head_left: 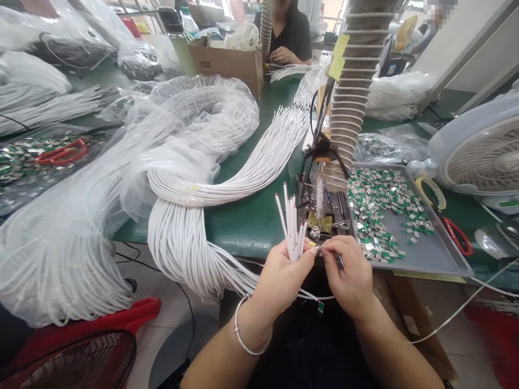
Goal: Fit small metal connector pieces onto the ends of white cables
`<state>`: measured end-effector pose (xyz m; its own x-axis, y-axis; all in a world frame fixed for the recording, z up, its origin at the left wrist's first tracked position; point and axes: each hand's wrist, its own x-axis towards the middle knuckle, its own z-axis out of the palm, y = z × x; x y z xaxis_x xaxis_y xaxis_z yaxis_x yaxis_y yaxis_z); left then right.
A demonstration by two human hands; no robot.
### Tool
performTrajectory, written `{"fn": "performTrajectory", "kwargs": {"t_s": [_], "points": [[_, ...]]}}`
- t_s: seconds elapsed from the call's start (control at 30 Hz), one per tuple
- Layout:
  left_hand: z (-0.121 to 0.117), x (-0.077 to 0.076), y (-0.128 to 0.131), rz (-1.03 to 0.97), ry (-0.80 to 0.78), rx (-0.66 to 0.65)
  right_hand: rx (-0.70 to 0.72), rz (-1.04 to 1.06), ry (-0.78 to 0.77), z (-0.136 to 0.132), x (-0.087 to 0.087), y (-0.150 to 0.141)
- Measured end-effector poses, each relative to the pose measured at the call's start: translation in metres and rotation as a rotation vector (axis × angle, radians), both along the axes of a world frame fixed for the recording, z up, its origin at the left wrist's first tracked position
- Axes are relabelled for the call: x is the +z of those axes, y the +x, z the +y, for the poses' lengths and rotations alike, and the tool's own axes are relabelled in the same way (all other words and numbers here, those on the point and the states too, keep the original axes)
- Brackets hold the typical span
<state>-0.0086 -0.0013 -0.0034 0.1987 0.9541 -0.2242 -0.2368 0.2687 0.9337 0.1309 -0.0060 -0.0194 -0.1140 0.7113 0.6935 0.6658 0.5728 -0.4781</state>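
My left hand (pixel 281 275) is closed around a bunch of thin white cables (pixel 291 224), their stripped ends pointing up. My right hand (pixel 351 273) is pinched just to the right of the bunch, holding a slim metal tool (pixel 339 260) near the cable tips. One white cable with a small green part (pixel 320 307) on its end hangs below my hands. Just beyond my hands stands a small soldering jig (pixel 320 213) at the table's front edge.
A grey tray (pixel 430 254) of several small green and silver parts lies on the right, with red scissors (pixel 458 235) and a white fan (pixel 482 156) beyond. Large bundles of white cables (pixel 190 178) in clear plastic cover the green table on the left. Another person (pixel 290 35) sits across.
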Motion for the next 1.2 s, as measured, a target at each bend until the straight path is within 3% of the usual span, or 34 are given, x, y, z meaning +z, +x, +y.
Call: {"fn": "performTrajectory", "kwargs": {"t_s": [0.27,0.57,1.2], "points": [[0.003,0.007,-0.002,0.062,0.030,-0.051,0.067,0.051,0.028,-0.001,-0.001,-0.002],[0.009,0.012,0.001,0.033,-0.021,-0.032,-0.050,0.346,-0.064,-0.006,-0.011,-0.006],[0.018,0.018,0.002,0.108,0.067,0.005,0.004,0.291,0.045,0.008,-0.005,-0.010]]}}
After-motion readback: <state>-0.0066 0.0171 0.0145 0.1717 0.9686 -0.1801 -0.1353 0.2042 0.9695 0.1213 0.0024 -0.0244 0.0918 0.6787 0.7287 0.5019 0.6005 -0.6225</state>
